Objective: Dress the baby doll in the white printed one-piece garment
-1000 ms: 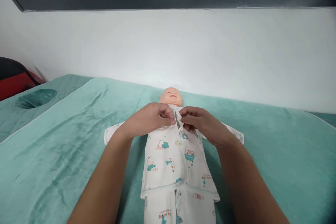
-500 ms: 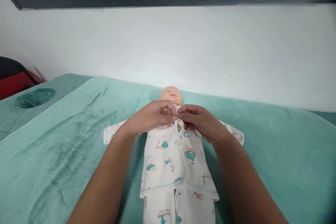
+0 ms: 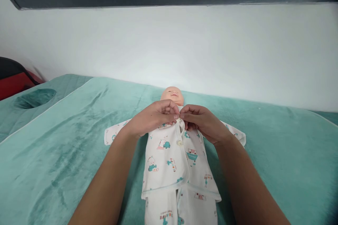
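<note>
A baby doll lies on its back, dressed in a white printed shirt and matching trousers. My left hand pinches the shirt's front edge just under the doll's neck. Opposite it, my right hand pinches the other front edge, the fingertips of both hands almost touching. Between and below them the shirt front gapes a little. Lower down, a pale button shows on the front. My fingers hide whatever fastening is at the collar. Both sleeves stretch out sideways.
A green plush cover lies under the doll, wrinkled on the left. At the left is a hole in the padded surface, with a red and black object beyond it. A white wall stands behind.
Both hands keep their pinch at the collar; the fingertips have shifted very slightly. The doll and its clothes lie practically as before.
</note>
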A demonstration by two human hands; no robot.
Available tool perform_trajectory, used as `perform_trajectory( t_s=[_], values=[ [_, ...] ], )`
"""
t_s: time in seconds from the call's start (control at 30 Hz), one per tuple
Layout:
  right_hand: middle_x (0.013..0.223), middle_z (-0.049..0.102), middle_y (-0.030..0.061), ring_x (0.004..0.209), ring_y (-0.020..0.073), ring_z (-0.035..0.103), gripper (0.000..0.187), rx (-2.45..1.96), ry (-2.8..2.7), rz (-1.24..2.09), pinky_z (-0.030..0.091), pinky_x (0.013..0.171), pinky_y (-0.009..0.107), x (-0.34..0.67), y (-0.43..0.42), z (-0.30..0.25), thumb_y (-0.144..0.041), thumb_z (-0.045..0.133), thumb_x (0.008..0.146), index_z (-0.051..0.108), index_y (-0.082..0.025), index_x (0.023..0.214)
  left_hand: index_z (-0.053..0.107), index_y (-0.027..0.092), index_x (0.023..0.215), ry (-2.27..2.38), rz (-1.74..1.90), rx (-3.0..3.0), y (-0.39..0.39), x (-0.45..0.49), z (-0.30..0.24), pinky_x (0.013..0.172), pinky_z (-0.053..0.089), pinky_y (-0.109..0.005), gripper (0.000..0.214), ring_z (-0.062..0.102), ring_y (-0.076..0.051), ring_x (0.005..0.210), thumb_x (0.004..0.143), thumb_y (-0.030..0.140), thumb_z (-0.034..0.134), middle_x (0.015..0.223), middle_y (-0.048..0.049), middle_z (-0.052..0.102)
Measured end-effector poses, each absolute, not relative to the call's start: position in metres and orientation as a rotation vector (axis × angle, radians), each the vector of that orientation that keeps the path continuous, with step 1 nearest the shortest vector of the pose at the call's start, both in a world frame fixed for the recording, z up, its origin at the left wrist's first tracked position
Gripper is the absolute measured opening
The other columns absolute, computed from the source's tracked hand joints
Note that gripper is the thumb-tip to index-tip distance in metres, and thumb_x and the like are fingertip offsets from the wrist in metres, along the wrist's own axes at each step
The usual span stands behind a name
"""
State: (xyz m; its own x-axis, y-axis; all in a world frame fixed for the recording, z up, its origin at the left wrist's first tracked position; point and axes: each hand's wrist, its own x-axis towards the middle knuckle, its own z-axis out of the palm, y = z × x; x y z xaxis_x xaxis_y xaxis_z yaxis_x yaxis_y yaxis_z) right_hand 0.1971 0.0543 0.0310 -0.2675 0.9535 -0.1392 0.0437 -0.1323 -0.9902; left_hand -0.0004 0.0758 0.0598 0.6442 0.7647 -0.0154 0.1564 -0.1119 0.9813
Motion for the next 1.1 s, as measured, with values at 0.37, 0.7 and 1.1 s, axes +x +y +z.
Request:
perform_trajectory(
  t_s=[0.37, 0.7, 1.1],
  values=[
    [0.055, 0.054, -0.0035, 0.05, 0.0072, 0.046, 0.019, -1.217, -1.437, 1.429, 0.028, 0.045, 0.02, 0.196, 0.055, 0.026, -0.036, 0.067, 0.081, 0.064, -0.018, 0.077, 0.058, 0.019, 0.085, 0.79, 0.902, 1.479, 0.062, 0.005, 0.024, 0.063, 0.036, -0.024, 0.014, 0.047, -0.01, 0.068, 0.085, 0.032, 0.062, 0.072, 0.0025, 0.05],
    [0.057, 0.053, -0.0036, 0.049, 0.0057, 0.042, 0.022, -1.164, -1.368, 1.414, 0.027, 0.044, 0.02, 0.188, 0.054, 0.025, -0.038, 0.07, 0.079, 0.063, -0.018, 0.075, 0.059, 0.018, 0.085, 0.718, 1.011, 1.326, 0.063, 0.008, 0.017, 0.069, 0.042, -0.023, 0.014, 0.05, -0.008, 0.069, 0.083, 0.029, 0.067, 0.074, 0.0028, 0.055],
    [0.059, 0.053, -0.004, 0.049, 0.0047, 0.042, 0.02, -1.13, -1.395, 1.435, 0.026, 0.044, 0.019, 0.189, 0.056, 0.024, -0.036, 0.069, 0.081, 0.063, -0.018, 0.077, 0.062, 0.019, 0.095, 0.705, 0.909, 1.443, 0.064, -0.004, 0.022, 0.07, 0.042, -0.025, 0.02, 0.054, -0.01, 0.074, 0.078, 0.024, 0.07, 0.084, 0.0, 0.062]
  ],
)
